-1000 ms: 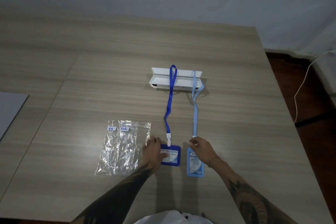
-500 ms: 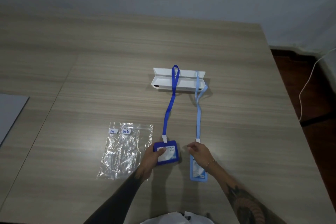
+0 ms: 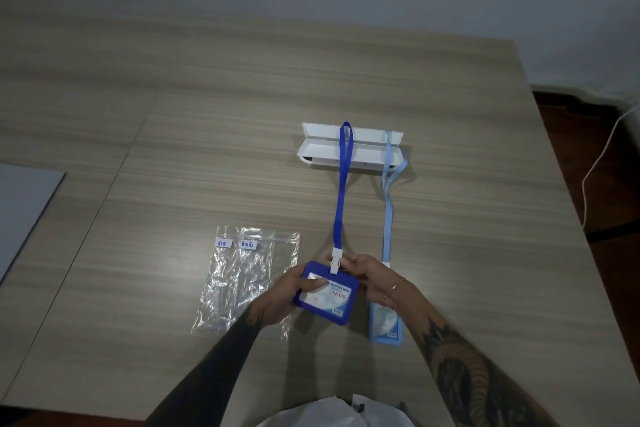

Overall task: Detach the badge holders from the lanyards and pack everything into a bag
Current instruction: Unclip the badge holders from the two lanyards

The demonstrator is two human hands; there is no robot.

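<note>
Dark blue badge holder (image 3: 325,292) now lifted off the table (image 3: 450,253), earlier flat. Left hand (image 3: 287,298) grips its left edge; right hand (image 3: 365,276) has left the light blue holder (image 3: 385,321) and pinches the white clip (image 3: 335,260). Dark blue lanyard (image 3: 341,191) still attached.
</note>
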